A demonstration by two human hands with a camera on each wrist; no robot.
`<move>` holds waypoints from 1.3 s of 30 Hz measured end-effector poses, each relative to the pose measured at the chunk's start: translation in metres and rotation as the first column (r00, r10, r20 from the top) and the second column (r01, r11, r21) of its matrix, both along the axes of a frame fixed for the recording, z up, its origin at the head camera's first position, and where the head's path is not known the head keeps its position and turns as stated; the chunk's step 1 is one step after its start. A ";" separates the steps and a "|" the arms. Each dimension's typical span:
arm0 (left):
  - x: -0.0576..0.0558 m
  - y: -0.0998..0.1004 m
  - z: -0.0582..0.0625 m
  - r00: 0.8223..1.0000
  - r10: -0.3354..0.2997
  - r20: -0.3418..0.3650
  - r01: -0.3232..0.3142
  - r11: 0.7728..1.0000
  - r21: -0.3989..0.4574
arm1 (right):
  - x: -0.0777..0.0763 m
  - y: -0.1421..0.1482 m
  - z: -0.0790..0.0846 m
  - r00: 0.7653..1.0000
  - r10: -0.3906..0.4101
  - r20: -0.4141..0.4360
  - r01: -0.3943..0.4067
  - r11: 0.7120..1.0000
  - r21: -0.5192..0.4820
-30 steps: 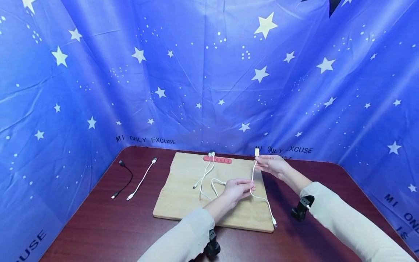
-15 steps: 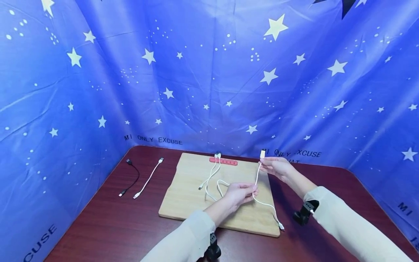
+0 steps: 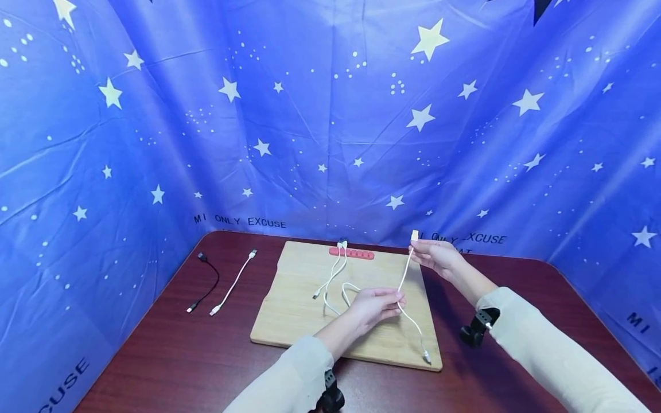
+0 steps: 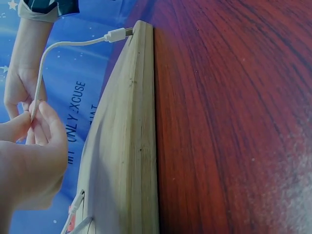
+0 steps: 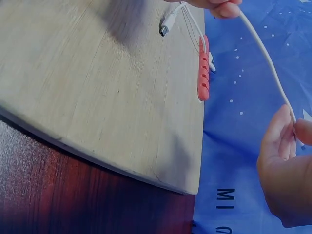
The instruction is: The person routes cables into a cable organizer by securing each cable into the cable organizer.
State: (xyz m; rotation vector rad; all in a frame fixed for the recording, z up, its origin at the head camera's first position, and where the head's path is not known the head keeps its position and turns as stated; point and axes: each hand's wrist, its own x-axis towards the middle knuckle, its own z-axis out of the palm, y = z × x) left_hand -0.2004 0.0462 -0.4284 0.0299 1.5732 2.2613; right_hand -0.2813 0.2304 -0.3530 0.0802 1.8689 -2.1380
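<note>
Cable in slim white plastic with a plug at each end [image 3: 405, 269] is up in the air over the right side of a pale rectangular wooden board [image 3: 289, 310]; the left hand [image 3: 376, 305] pinches it partway along, thumb against fingers with basically no gap; the right hand [image 3: 438, 258] pinches it too, just under the wider plug, which points up; so the upper stretch runs pretty straight between the two hands, and the rest droops from the left hand toward the board's near right corner; can't really tell if the low plug touches the wood

At the board's far edge there's a coral-red slotted strip [image 3: 358, 254], with two thin white cables [image 3: 327, 280] seated at its left end and trailing down over the board; part of them goes out of sight behind the left hand

Off to the left of the board, a short black cable [image 3: 217, 281] and a short white cable [image 3: 234, 282] lie side by side, apart, on the dark red wood-grain tabletop [image 3: 155, 355]; behind it all hangs a blue fabric backdrop with white stars [image 3: 330, 115]
</note>
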 end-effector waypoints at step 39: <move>0.004 -0.016 0.000 0.993 -0.066 0.094 0.065 0.998 0.013 | -0.017 -0.011 0.002 1.000 -0.018 -0.020 0.014 0.988 -0.154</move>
